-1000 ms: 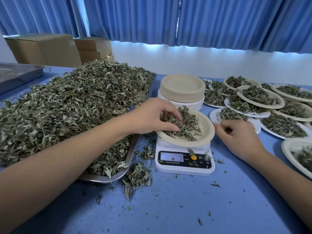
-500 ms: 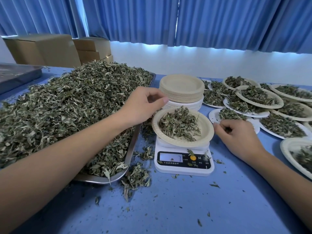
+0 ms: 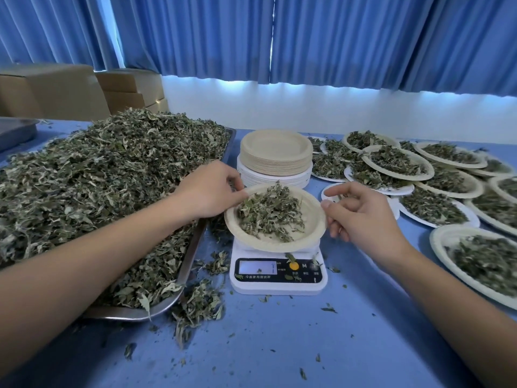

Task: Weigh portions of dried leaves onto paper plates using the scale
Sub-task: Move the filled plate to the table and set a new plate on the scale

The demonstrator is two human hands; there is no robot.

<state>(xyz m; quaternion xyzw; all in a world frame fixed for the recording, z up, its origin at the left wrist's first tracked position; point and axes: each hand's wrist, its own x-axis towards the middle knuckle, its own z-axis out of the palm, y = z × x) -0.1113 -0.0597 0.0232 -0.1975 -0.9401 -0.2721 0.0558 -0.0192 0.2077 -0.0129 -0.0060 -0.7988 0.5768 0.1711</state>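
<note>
A paper plate (image 3: pixel 310 219) with a portion of dried leaves (image 3: pixel 268 214) sits over the white digital scale (image 3: pixel 279 284) in the middle of the blue table. My left hand (image 3: pixel 209 189) holds the plate's left rim, thumb lying on the edge. My right hand (image 3: pixel 361 214) pinches the right rim between thumb and fingers. I cannot read the scale's display. A big heap of dried leaves (image 3: pixel 112 177) fills the metal tray (image 3: pixel 131 313) on the left.
A stack of empty paper plates (image 3: pixel 275 152) stands just behind the scale. Several filled plates (image 3: pixel 397 163) overlap across the right side. Spilled leaves (image 3: pixel 198 303) lie between tray and scale. Cardboard boxes (image 3: pixel 56 91) and a second tray (image 3: pixel 16 130) are at the far left.
My left hand left the leaves on the plate, drew back, then came to the plate's left rim. My right hand rose from the table and took the right rim.
</note>
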